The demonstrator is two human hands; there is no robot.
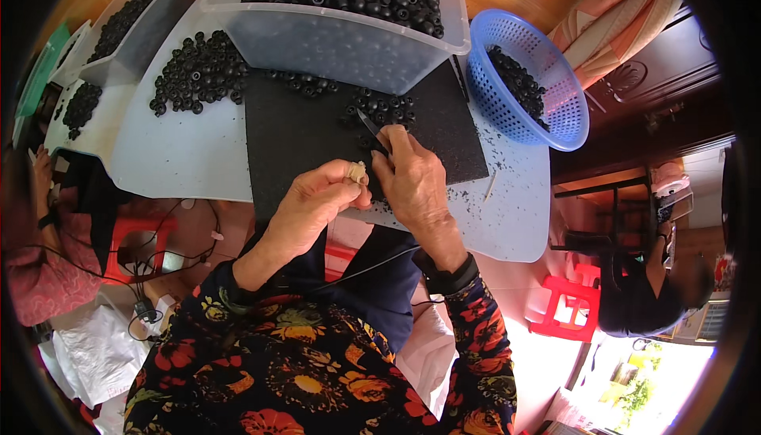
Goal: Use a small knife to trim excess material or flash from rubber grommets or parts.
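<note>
My right hand (418, 180) is closed around a small knife (368, 123), its thin blade pointing up and left over the black mat (297, 146). Just left of it, my left hand (313, 201) is closed in a pinch; whatever lies between its fingertips is hidden. A pale wrap (357, 172) covers one of that hand's fingertips. Beyond the blade, a small cluster of round black rubber-looking parts (388, 107) with holes sits on the mat. More black parts (198, 74) are heaped on the table at left.
A translucent bin (341, 39) full of black parts stands at the back. A blue basket (485, 66) with more parts is at right, near a thin stick (491, 185). Black crumbs dot the white table (515, 221). Other people sit at left and far right; red stools (567, 307) stand nearby.
</note>
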